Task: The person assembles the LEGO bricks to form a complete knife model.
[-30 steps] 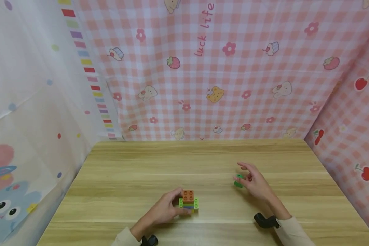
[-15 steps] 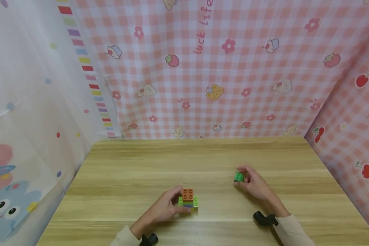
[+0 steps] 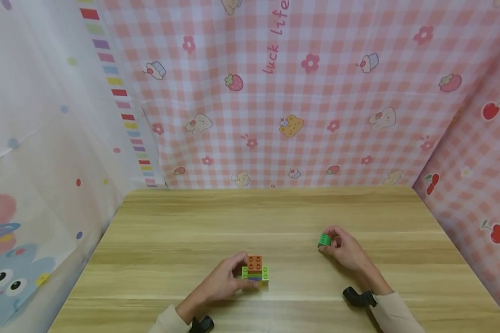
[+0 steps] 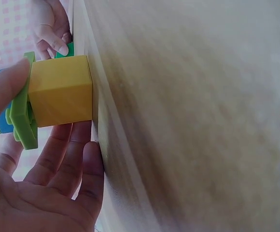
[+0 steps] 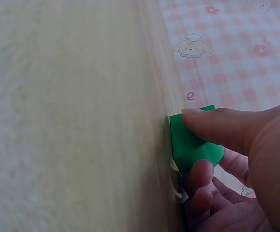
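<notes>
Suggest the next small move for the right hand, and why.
Probably lift the green block toward the brick stack: the right hand pinches the block well apart from the stack, which the left hand holds upright.

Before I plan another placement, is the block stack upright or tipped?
Upright: the orange block tops it, studs facing up, and the yellow block is lowest, nearest the table.
</notes>
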A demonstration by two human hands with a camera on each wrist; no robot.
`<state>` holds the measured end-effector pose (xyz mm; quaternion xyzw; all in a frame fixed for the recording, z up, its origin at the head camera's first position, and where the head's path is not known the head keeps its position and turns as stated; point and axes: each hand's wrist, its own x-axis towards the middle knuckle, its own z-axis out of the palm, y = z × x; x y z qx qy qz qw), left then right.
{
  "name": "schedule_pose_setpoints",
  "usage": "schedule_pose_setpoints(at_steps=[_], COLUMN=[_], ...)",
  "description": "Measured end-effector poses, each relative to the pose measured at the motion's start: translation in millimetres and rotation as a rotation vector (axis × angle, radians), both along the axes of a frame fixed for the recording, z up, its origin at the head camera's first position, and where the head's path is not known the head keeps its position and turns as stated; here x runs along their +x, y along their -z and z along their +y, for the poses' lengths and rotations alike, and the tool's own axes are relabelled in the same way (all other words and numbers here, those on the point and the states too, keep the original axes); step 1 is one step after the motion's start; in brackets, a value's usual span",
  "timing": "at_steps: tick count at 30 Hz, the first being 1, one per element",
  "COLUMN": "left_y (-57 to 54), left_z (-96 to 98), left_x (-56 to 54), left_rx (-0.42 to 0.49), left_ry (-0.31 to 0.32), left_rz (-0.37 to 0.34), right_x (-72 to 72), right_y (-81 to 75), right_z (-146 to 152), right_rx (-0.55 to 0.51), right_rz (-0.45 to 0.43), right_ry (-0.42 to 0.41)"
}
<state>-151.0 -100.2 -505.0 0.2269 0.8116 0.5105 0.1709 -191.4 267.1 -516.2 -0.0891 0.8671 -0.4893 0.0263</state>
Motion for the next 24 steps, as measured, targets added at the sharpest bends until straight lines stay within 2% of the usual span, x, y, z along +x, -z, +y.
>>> schedule_pose_setpoints(at_steps=[16, 24], left_y=[4.2, 2.3], left_z=[-1.7, -2.1], left_x=[-0.7, -0.8], left_rx=[-0.028, -0.031], left_ry=[-0.010, -0.008], left_rz=[0.010, 0.022], right_x=[-4.1, -1.3], right_y=[-1.5, -8.6], right_z=[-4, -12], right_rx=[0.102, 0.036], right_rz=[0.011, -0.021], right_ry=[0.003, -0.011])
